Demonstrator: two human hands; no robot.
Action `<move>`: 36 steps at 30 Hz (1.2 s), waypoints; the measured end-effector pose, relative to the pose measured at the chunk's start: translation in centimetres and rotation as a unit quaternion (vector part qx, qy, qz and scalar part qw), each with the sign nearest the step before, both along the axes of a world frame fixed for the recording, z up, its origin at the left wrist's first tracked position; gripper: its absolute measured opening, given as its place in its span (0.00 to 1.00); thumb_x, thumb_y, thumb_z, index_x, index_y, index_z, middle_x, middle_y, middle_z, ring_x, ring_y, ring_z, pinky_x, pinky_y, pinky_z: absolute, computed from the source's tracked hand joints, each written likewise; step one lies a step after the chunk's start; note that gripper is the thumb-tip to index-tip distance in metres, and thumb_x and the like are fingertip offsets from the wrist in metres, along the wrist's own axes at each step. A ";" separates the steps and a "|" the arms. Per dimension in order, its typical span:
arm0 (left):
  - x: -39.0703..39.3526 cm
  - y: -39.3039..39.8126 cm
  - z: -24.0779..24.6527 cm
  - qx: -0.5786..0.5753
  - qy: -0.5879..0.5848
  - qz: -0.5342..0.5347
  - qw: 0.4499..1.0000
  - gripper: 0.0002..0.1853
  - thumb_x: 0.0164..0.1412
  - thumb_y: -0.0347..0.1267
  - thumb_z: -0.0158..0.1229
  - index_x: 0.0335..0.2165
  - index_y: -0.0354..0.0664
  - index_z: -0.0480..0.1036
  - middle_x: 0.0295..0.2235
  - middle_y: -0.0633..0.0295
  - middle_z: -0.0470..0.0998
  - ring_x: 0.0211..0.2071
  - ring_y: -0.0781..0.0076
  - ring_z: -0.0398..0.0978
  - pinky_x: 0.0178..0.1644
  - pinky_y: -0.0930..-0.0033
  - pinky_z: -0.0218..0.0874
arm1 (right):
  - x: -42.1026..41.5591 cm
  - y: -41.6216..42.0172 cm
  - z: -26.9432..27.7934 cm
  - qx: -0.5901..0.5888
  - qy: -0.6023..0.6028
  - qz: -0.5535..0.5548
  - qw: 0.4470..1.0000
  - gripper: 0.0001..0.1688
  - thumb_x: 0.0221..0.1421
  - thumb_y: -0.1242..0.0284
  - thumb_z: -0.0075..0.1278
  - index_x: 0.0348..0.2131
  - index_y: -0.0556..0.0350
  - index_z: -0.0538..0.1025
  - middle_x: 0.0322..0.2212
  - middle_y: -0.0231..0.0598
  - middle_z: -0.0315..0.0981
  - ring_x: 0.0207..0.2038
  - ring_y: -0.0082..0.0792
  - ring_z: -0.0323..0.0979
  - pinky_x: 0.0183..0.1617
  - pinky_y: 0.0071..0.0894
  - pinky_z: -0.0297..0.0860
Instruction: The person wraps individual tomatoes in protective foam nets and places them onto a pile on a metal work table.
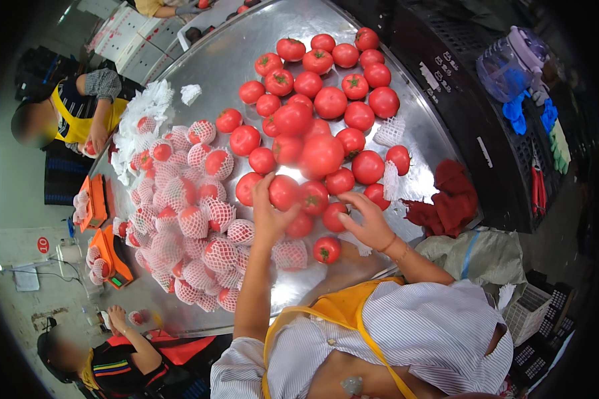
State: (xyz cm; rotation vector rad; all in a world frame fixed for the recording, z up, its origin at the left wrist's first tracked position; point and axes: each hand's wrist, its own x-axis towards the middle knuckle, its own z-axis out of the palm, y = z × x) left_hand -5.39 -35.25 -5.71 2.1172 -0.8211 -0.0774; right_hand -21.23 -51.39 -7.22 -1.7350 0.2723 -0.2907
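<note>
My left hand (271,212) curls around the left and lower side of a red tomato (283,191), thumb below it. To the right, my right hand (371,223) has its fingers and thumb about a smaller tomato (333,217). Between them is a tomato with a green calyx (313,197). Loose bare tomatoes (330,102) spread over the metal table (207,65) beyond my hands, some heaped and blurred. Left of my left hand lies a large pile of tomatoes in white foam net sleeves (193,222). One bare tomato (326,250) sits near the table's front edge.
Loose foam sleeves (142,114) are heaped at the far left; another sleeve (390,131) and a red cloth (449,194) lie right. Orange scales (111,257) stand leftward. Two people work along the left, another at the top. A bottle (510,62) stands on black crates.
</note>
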 end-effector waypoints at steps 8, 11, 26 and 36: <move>-6.3 -2.0 5.1 -0.004 -0.101 -0.010 0.995 0.39 0.29 0.30 0.64 0.46 0.37 0.60 0.43 0.49 0.63 0.44 0.52 0.62 0.48 0.60 0.55 | 4.5 2.1 3.6 0.158 -0.079 0.071 0.982 0.35 0.48 0.66 0.50 0.52 0.61 0.55 0.50 0.46 0.51 0.51 0.33 0.56 0.52 0.27 0.57; -7.3 -1.2 6.0 -0.012 -0.087 -0.027 0.996 0.39 0.30 0.29 0.65 0.46 0.39 0.60 0.45 0.50 0.60 0.45 0.55 0.61 0.47 0.61 0.56 | 3.3 2.8 4.2 0.382 -0.047 0.063 0.921 0.28 0.52 0.66 0.45 0.50 0.57 0.57 0.45 0.41 0.57 0.46 0.31 0.61 0.47 0.27 0.63; -8.8 -0.1 4.4 -0.284 0.279 -0.127 0.908 0.33 0.51 0.38 0.54 0.52 0.38 0.51 0.51 0.54 0.57 0.50 0.64 0.59 0.54 0.64 0.52 | -1.1 3.0 6.3 0.524 -0.027 0.109 0.844 0.29 0.58 0.60 0.32 0.56 0.47 0.47 0.52 0.38 0.47 0.50 0.38 0.58 0.41 0.41 0.70; -8.4 0.2 4.0 -0.324 0.278 -0.137 0.894 0.27 0.57 0.36 0.47 0.52 0.38 0.51 0.53 0.55 0.55 0.52 0.64 0.57 0.55 0.64 0.50 | -0.7 3.4 8.0 0.407 -0.009 0.089 0.909 0.28 0.56 0.63 0.36 0.54 0.51 0.51 0.49 0.39 0.50 0.48 0.35 0.60 0.35 0.35 0.72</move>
